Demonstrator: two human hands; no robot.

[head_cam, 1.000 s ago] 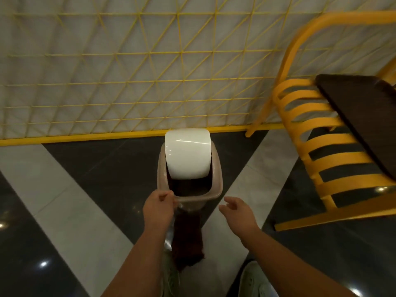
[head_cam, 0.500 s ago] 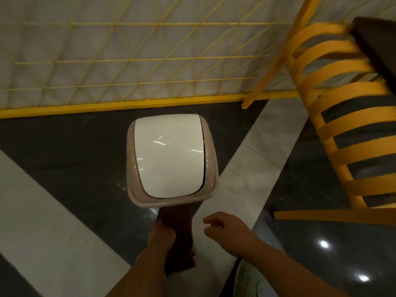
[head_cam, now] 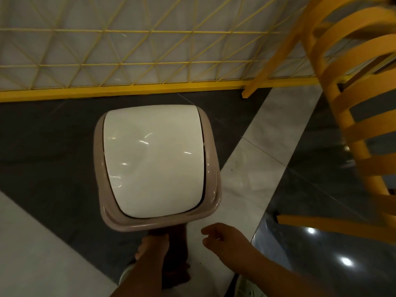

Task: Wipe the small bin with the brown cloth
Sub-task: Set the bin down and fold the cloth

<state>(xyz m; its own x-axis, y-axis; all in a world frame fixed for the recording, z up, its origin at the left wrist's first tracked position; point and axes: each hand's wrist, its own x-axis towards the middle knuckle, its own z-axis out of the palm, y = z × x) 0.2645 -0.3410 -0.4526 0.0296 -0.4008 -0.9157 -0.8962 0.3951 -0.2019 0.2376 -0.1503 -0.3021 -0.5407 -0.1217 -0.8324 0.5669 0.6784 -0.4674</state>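
Our left hand (head_cam: 153,246) is closed around the brown cloth (head_cam: 179,262) and pressed up under the near edge of the small bin (head_cam: 209,151); most of its fingers are hidden beneath the rim, so we cannot tell whether it also grips the bin wall. The cloth hangs down from this hand in a dark fold toward the floor (head_cam: 36,249). Our right hand (head_cam: 227,241) is loosely half-open with the fingers curled, holds nothing, and floats just beside the cloth, apart from the bin.

The bin lies directly ahead of and above both hands in the head view, its white swing lid (head_cam: 154,159) closed and facing us inside a taupe rim. Its long axis runs away from us toward the yellow lattice fence (head_cam: 150,63). The left hand is the nearer, sitting at the rim, while the free right hand stands off at the near right corner. We judge the wipe to be confined so far to the near side wall, with lid and rim yet to be covered. A yellow slatted chair (head_cam: 351,129) stands at right, well apart.
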